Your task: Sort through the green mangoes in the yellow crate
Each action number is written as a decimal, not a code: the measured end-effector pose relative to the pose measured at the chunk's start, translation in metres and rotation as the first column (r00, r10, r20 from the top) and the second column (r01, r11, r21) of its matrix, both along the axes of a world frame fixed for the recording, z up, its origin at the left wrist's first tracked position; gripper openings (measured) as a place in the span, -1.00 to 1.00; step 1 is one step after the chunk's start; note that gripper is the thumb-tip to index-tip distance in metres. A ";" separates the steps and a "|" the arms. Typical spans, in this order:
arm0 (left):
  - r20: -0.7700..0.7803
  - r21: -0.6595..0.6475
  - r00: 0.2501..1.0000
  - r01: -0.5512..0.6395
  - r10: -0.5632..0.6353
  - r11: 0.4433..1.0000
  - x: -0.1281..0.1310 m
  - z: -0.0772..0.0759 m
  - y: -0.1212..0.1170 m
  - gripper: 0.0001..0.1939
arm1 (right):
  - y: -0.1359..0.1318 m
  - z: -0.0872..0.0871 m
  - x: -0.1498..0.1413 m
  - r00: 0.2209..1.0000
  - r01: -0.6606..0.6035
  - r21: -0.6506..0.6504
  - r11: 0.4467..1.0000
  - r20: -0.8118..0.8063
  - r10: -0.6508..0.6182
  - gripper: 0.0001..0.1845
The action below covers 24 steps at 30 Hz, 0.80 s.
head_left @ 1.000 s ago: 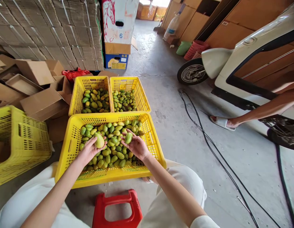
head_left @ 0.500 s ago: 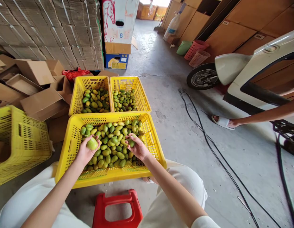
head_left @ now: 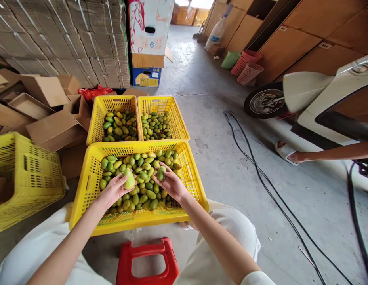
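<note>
A large pale green mango (head_left: 129, 179) is in my left hand (head_left: 115, 190), fingers curled around its lower side. My right hand (head_left: 172, 184) holds a smaller, darker green mango (head_left: 161, 173) between thumb and fingers. Both hands are over the front yellow crate (head_left: 136, 221), whose bottom is covered with many small green and yellowish mangoes (head_left: 151, 194). Behind it, touching its far edge, stand a back left crate (head_left: 90, 128) and a back right crate (head_left: 180, 123), both with more mangoes inside.
A red plastic stool (head_left: 122, 263) stands between my knees. Another yellow crate (head_left: 38, 178) and open cardboard boxes (head_left: 53, 128) lie to the left. Black cables (head_left: 262, 176) run along the floor at right, near a white scooter (head_left: 317, 107) and a person's sandalled foot (head_left: 286, 153).
My left hand has moved right and turned its mango more upright. The right hand has shifted slightly left, opening its mango to view. The scooter and the person's foot have moved right.
</note>
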<state>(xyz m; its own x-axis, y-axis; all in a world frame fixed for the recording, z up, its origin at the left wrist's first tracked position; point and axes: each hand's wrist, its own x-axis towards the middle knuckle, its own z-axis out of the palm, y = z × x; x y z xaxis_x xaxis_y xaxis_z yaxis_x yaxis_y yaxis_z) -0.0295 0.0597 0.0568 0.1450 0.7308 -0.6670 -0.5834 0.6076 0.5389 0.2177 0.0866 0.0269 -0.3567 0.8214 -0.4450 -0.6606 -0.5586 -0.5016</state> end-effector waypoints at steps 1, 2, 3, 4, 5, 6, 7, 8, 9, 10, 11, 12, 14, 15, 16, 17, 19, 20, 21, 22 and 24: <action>0.006 -0.004 1.000 0.010 -0.010 1.000 0.000 -0.001 -0.001 -0.75 | -0.001 0.000 0.000 1.000 0.009 -0.002 1.000 0.021 -0.009 -0.45; 0.017 -0.013 1.000 0.008 -0.008 1.000 0.000 -0.002 -0.002 -0.79 | -0.001 -0.001 0.000 0.999 0.017 -0.006 1.000 0.043 -0.016 -0.47; 0.031 -0.024 1.000 -0.005 0.006 1.000 -0.001 -0.003 -0.002 -0.83 | -0.002 -0.001 0.000 0.998 0.023 -0.009 1.000 0.064 -0.022 -0.49; 0.045 -0.033 0.999 -0.024 0.026 0.999 -0.001 -0.003 -0.002 -0.85 | -0.002 -0.002 0.000 0.996 0.024 -0.009 1.000 0.083 -0.023 -0.52; 0.057 -0.037 0.997 -0.044 0.046 0.998 0.000 -0.003 -0.002 -0.85 | -0.002 -0.002 0.000 0.995 0.021 -0.006 1.000 0.100 -0.020 -0.56; 0.064 -0.035 0.996 -0.058 0.061 0.998 0.000 -0.003 -0.001 -0.83 | -0.002 -0.003 0.000 0.993 0.018 0.003 1.000 0.116 -0.018 -0.59; 0.068 -0.030 0.996 -0.062 0.064 0.998 0.000 -0.002 -0.001 -0.79 | -0.002 -0.003 0.000 0.991 0.016 0.015 1.000 0.132 -0.018 -0.61; 0.077 -0.017 0.995 -0.057 0.058 0.998 0.001 -0.001 -0.001 -0.74 | -0.002 -0.003 0.000 0.989 0.012 0.025 1.000 0.146 -0.016 -0.62; 0.089 0.000 0.995 -0.051 0.051 0.999 0.001 0.001 0.000 -0.69 | -0.001 -0.003 0.000 0.988 0.007 0.029 1.000 0.156 -0.012 -0.63; 0.103 0.014 0.994 -0.048 0.046 0.999 0.002 0.002 0.000 -0.67 | -0.001 -0.003 0.000 0.987 0.003 0.027 1.000 0.163 -0.007 -0.63; 0.114 0.020 0.992 -0.048 0.046 0.999 0.002 0.003 0.000 -0.68 | -0.001 -0.003 0.000 0.987 -0.001 0.021 1.000 0.163 -0.002 -0.63; 0.123 0.015 0.991 -0.054 0.052 0.998 0.003 0.005 0.000 -0.71 | -0.001 -0.002 0.000 0.987 -0.006 0.012 1.000 0.160 0.004 -0.63; 0.126 -0.015 0.989 -0.081 0.082 0.997 0.003 0.007 0.001 -0.76 | -0.001 -0.001 0.001 0.990 -0.006 -0.007 1.000 0.142 0.007 -0.62; 0.123 -0.033 0.988 -0.094 0.098 0.995 0.004 0.007 0.001 -0.77 | -0.001 -0.001 0.001 0.992 0.002 -0.014 1.000 0.130 0.000 -0.61; 0.118 -0.046 0.987 -0.105 0.110 0.993 0.004 0.008 0.001 -0.79 | -0.002 -0.001 0.001 0.993 0.014 -0.019 1.000 0.116 -0.011 -0.61; 0.109 -0.053 0.986 -0.118 0.123 0.992 0.005 0.008 0.001 -0.79 | -0.002 -0.001 0.001 0.995 0.027 -0.019 0.999 0.100 -0.025 -0.61; 0.080 -0.043 0.986 -0.144 0.147 0.989 0.005 0.007 0.001 -0.77 | -0.002 -0.001 0.001 0.996 0.048 -0.010 0.999 0.077 -0.047 -0.59; 0.063 -0.025 0.986 -0.155 0.156 0.988 0.006 0.006 0.001 -0.76 | -0.002 -0.001 0.001 0.996 0.052 -0.006 0.999 0.074 -0.051 -0.58; 0.045 -0.001 0.985 -0.168 0.168 0.986 0.006 0.005 0.001 -0.74 | -0.002 -0.001 0.001 0.996 0.048 -0.005 0.999 0.080 -0.048 -0.56; 0.031 0.027 0.984 -0.179 0.178 0.984 0.006 0.003 0.001 -0.72 | -0.001 -0.001 0.001 0.995 0.043 -0.008 0.999 0.096 -0.042 -0.55; 0.013 0.065 0.980 -0.199 0.198 0.978 0.006 -0.001 0.000 -0.70 | -0.001 -0.002 0.001 0.990 0.035 -0.026 0.999 0.138 -0.031 -0.53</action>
<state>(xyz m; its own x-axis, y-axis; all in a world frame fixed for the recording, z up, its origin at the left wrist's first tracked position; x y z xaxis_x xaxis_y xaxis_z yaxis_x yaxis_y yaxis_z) -0.0237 0.0601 0.0556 -0.0031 0.7876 -0.6162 -0.6928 0.4427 0.5693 0.2191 0.0856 0.0253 -0.2632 0.8180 -0.5116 -0.6049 -0.5530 -0.5730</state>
